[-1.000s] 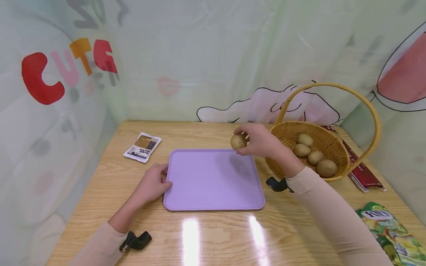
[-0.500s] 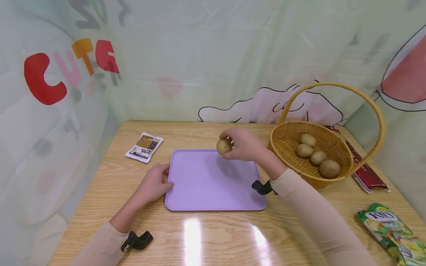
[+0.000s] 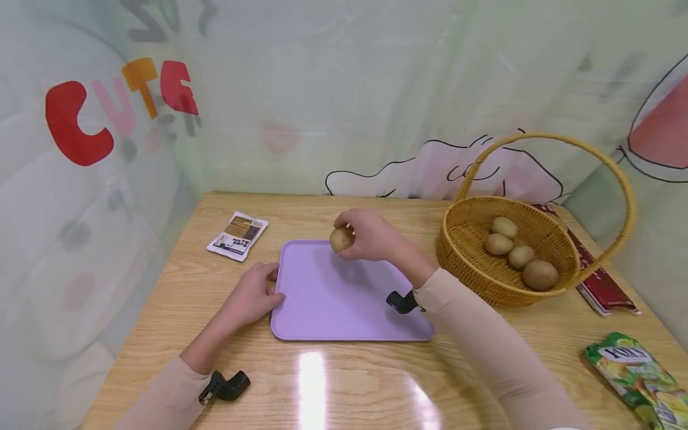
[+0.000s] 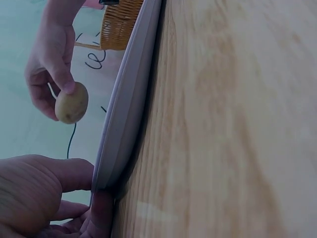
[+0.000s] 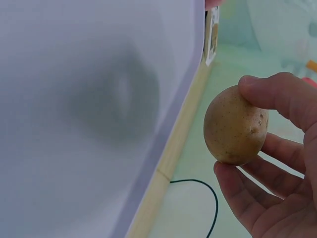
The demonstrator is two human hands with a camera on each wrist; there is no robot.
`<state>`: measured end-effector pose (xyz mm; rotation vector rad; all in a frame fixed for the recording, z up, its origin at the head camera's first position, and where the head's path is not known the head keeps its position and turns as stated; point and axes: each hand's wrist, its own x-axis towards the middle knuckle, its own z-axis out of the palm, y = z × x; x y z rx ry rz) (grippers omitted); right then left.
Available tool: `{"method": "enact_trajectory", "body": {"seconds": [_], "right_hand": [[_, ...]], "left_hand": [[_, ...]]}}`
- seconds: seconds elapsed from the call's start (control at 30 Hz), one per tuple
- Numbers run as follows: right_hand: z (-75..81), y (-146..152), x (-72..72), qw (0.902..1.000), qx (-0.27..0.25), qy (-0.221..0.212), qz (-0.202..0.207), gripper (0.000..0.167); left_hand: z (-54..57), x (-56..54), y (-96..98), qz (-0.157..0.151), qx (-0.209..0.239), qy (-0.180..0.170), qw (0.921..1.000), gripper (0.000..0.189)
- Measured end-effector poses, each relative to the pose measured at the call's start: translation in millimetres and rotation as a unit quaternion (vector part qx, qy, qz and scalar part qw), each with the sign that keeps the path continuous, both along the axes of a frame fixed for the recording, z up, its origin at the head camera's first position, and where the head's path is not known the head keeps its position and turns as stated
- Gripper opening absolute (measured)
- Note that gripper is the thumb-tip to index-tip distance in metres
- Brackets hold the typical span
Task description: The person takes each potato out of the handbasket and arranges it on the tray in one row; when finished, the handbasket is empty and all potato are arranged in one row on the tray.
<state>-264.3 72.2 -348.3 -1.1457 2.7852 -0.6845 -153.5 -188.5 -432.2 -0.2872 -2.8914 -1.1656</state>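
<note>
A potato [image 3: 341,239] is pinched between the thumb and fingers of my right hand [image 3: 369,236], held above the far part of a purple tray [image 3: 344,298]. In the right wrist view the potato [image 5: 236,126] hangs clear of the tray, whose surface carries a soft shadow. My left hand [image 3: 252,295] grips the tray's left edge, thumb on the rim and fingers at its side. The left wrist view shows that thumb [image 4: 74,173] against the rim, with a fingertip low by the table. To the right stands a wicker basket [image 3: 478,286] with several potatoes [image 3: 540,275] inside.
A small white-and-brown packet [image 3: 237,236] lies behind my left hand. Beyond the basket is a dark red package [image 3: 610,286]. A green FOX'S bag [image 3: 636,376] rests at the table's right front. The basket's tall handle [image 3: 626,191] arches over it. A curtain hangs behind the table.
My right hand has carried the potato leftward, from over the tray's right far corner toward its middle. My left hand keeps its grip on the tray. The view has shifted slightly.
</note>
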Motion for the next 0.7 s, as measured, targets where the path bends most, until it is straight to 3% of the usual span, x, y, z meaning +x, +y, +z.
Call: {"method": "enact_trajectory", "body": {"seconds": [0.37, 0.7], "right_hand": [[-6.2, -27.9, -3.2, 1.0000, 0.000, -0.001, 0.000, 0.049], [-23.3, -60.3, -4.5, 0.9997, -0.012, -0.023, -0.002, 0.046]], "left_hand": [[2.6, -1.8, 0.3, 0.006, 0.004, 0.001, 1.0000, 0.051], [-0.6, -2.4, -1.6, 0.002, 0.012, 0.009, 0.9999, 0.054]]}}
